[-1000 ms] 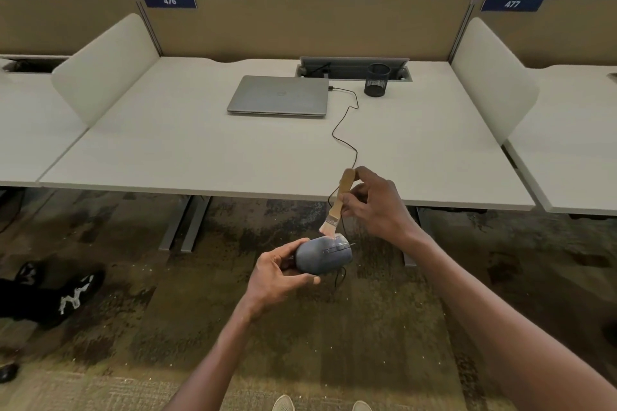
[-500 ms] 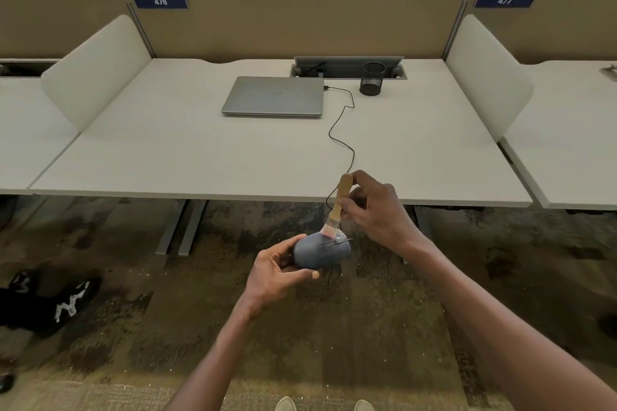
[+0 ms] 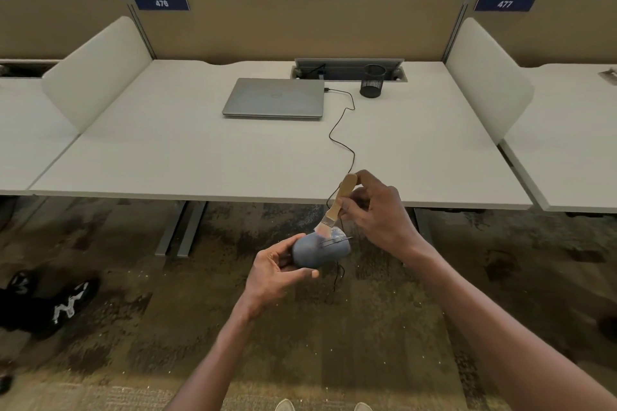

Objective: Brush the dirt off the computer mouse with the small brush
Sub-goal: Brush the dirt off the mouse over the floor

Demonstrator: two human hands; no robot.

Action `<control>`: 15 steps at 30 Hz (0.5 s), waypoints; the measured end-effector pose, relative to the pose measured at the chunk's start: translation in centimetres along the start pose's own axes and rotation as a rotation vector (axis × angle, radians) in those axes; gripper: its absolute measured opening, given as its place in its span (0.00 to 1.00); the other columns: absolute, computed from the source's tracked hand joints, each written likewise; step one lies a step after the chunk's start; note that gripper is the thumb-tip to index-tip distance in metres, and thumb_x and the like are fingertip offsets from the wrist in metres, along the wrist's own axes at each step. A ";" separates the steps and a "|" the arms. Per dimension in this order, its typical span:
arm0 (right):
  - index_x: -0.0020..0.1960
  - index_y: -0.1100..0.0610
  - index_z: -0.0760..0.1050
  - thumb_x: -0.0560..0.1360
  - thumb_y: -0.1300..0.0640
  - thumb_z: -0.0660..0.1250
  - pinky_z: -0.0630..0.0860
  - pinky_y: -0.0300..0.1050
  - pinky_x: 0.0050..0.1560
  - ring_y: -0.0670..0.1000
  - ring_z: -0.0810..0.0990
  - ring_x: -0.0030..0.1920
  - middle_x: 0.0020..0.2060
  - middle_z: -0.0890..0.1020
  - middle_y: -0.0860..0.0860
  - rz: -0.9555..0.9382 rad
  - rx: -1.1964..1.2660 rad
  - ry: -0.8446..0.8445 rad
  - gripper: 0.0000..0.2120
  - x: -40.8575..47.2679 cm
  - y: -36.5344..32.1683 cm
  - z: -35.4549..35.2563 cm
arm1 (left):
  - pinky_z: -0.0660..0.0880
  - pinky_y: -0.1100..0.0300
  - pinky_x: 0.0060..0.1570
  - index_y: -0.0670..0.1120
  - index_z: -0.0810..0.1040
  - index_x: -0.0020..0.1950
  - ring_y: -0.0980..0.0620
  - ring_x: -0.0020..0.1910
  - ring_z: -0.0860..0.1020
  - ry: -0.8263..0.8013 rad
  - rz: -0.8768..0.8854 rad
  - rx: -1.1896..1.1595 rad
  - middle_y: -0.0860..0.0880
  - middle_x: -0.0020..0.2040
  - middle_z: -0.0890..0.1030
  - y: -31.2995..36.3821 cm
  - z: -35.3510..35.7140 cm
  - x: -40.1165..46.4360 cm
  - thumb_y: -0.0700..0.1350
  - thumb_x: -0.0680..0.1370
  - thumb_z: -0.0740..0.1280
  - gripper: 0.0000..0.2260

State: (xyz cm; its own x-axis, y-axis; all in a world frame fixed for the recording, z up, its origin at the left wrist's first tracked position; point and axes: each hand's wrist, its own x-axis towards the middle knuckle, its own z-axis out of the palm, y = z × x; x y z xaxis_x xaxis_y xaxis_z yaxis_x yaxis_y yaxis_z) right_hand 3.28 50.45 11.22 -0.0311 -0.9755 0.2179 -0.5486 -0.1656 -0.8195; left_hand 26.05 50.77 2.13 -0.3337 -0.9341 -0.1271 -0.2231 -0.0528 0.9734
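Note:
My left hand [image 3: 275, 272] grips a grey, dusty computer mouse [image 3: 317, 252] from its left end, holding it in the air in front of the desk edge. Its black cable [image 3: 342, 140] runs up over the desk to the laptop. My right hand [image 3: 377, 215] pinches the wooden handle of a small flat brush [image 3: 335, 207], tilted with the pale bristles down. The bristles touch the top of the mouse near its right end.
A closed grey laptop [image 3: 275, 97] and a black mesh pen cup [image 3: 372, 81] sit at the back of the pale desk [image 3: 167, 157]. White side dividers [image 3: 484, 77] flank the desk. Another person's black shoes [image 3: 43, 304] rest on the carpet at the left.
The brush bristles have slid from above the mouse's top onto its surface, and both hands stay close together. The camera view has shifted slightly.

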 end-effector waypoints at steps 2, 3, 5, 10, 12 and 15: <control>0.53 0.52 0.72 0.79 0.59 0.70 0.86 0.56 0.45 0.50 0.88 0.40 0.42 0.87 0.54 -0.006 0.018 -0.043 0.08 -0.1 -0.1 -0.1 | 0.80 0.49 0.60 0.53 0.76 0.68 0.55 0.61 0.82 0.003 -0.001 -0.002 0.52 0.63 0.82 -0.1 0.0 0.0 0.40 0.67 0.82 0.32; 0.54 0.53 0.72 0.79 0.59 0.71 0.86 0.56 0.45 0.50 0.88 0.40 0.42 0.87 0.54 -0.005 0.011 -0.070 0.08 -0.1 -0.1 -0.1 | 0.80 0.49 0.60 0.52 0.76 0.69 0.54 0.61 0.82 0.004 -0.001 -0.004 0.52 0.63 0.81 -0.1 0.0 0.0 0.40 0.67 0.82 0.32; 0.53 0.53 0.72 0.79 0.59 0.71 0.85 0.56 0.46 0.50 0.88 0.40 0.43 0.87 0.53 0.001 -0.028 -0.096 0.08 -0.2 0.0 -0.1 | 0.80 0.48 0.60 0.50 0.76 0.69 0.54 0.61 0.82 0.006 -0.003 -0.011 0.51 0.63 0.81 0.0 0.0 0.0 0.39 0.67 0.82 0.33; 0.53 0.49 0.70 0.80 0.59 0.69 0.86 0.52 0.46 0.50 0.88 0.41 0.45 0.87 0.55 -0.004 -0.107 -0.037 0.09 0.5 0.3 -0.6 | 0.80 0.47 0.61 0.48 0.76 0.70 0.51 0.62 0.81 0.008 0.007 -0.008 0.49 0.63 0.81 0.1 0.1 -0.1 0.39 0.67 0.81 0.33; 0.53 0.49 0.70 0.80 0.59 0.69 0.86 0.49 0.44 0.47 0.88 0.40 0.44 0.87 0.53 0.003 -0.090 -0.020 0.09 0.7 0.6 -0.8 | 0.80 0.49 0.60 0.51 0.76 0.68 0.52 0.62 0.81 0.004 0.012 -0.013 0.49 0.63 0.81 0.1 0.2 -0.3 0.39 0.67 0.82 0.32; 0.51 0.48 0.70 0.79 0.59 0.70 0.86 0.43 0.42 0.43 0.87 0.38 0.42 0.87 0.51 -0.001 -0.065 -0.043 0.10 0.8 0.7 -0.8 | 0.81 0.53 0.59 0.57 0.77 0.65 0.56 0.61 0.82 0.008 0.010 -0.009 0.53 0.62 0.82 0.4 0.3 -0.4 0.39 0.66 0.82 0.31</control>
State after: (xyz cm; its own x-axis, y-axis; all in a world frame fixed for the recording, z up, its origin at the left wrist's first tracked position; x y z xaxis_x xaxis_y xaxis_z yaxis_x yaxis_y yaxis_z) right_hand 2.20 49.71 11.20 0.0043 -0.9808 0.1948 -0.6022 -0.1581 -0.7826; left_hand 25.85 51.25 2.49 -0.3282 -0.9374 -0.1163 -0.2115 -0.0471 0.9763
